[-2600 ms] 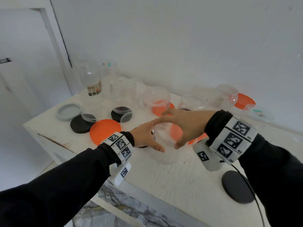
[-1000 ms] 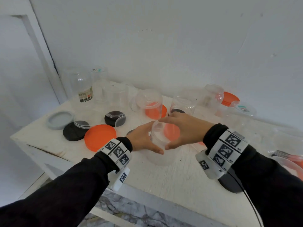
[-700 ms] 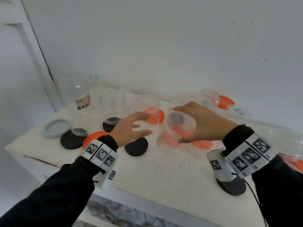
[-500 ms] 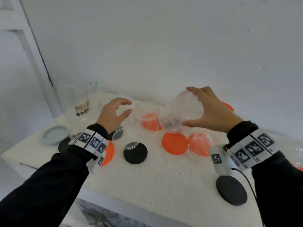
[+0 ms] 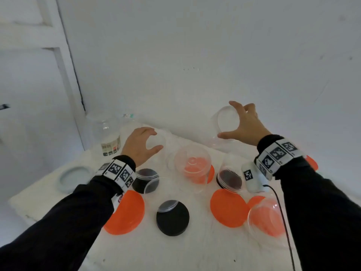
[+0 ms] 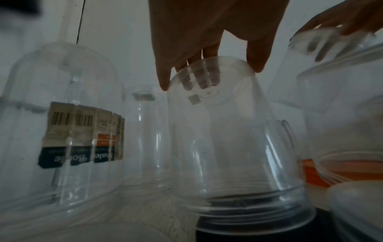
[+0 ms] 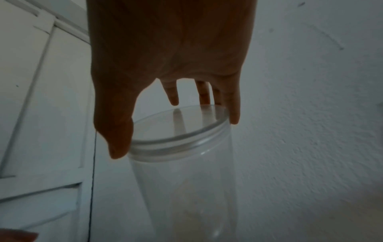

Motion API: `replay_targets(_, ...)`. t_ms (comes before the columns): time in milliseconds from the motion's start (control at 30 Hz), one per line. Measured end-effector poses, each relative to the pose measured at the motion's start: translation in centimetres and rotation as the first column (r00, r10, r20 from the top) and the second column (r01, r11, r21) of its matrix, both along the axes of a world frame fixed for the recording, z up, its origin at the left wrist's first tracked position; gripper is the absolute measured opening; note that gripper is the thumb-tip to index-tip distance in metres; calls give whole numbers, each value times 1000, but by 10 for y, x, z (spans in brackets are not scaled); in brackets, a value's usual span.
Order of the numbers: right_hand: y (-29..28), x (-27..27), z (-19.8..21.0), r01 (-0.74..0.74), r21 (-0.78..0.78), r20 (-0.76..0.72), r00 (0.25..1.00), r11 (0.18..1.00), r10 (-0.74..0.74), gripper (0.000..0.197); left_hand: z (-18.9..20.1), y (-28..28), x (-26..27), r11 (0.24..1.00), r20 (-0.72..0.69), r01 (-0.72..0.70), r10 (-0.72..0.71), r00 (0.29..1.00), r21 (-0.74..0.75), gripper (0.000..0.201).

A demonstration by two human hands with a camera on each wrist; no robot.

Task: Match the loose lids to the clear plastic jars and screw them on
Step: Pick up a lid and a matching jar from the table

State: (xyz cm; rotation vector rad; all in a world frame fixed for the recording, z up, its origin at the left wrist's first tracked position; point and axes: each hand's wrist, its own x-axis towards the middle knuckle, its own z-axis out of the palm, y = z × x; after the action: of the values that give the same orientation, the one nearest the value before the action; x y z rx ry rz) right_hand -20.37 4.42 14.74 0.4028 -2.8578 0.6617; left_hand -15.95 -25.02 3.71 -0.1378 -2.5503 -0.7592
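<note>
While the right hand grips the lidded jar by its clear cap at one o'clock, the left hand curls onto an upturned jar at eleven; light, slick, springy plastic, probably best held at the rim.

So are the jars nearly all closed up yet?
Not nearly. No closed jar shows. The right hand grips a clear capped jar in the air; the left hand holds an upside-down jar. Orange lids and a black lid lie loose on the table.
</note>
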Motion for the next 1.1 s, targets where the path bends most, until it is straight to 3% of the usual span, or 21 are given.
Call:
replay_targets(133, -7, -47, -4, -39, 112, 122, 992, 993, 25, 101, -2, -3, -9, 1000, 95, 11, -9, 995, -25, 72)
replay_targets(367, -23, -101, -14, -71, 272, 213, 977, 960, 12, 95, -5, -12, -13, 994, 122, -5, -8, 992, 111, 47)
replay_targets(433, -27, -112, -16, -85, 294, 246, 969, 952, 10, 90, -7, -13, -13, 993, 123, 8, -23, 992, 120, 50)
replay_targets(567, -37, -128, -18, -136, 330, 323, 946, 934, 23, 86, -11, -10, -12, 996, 87, 46, -52, 995, 75, 77)
replay_targets(1100, -46, -146, -36, -210, 439, 410, 912, 874, 13, 83, -17, -10, -14, 998, 42, 62, -63, 997, 28, 75)
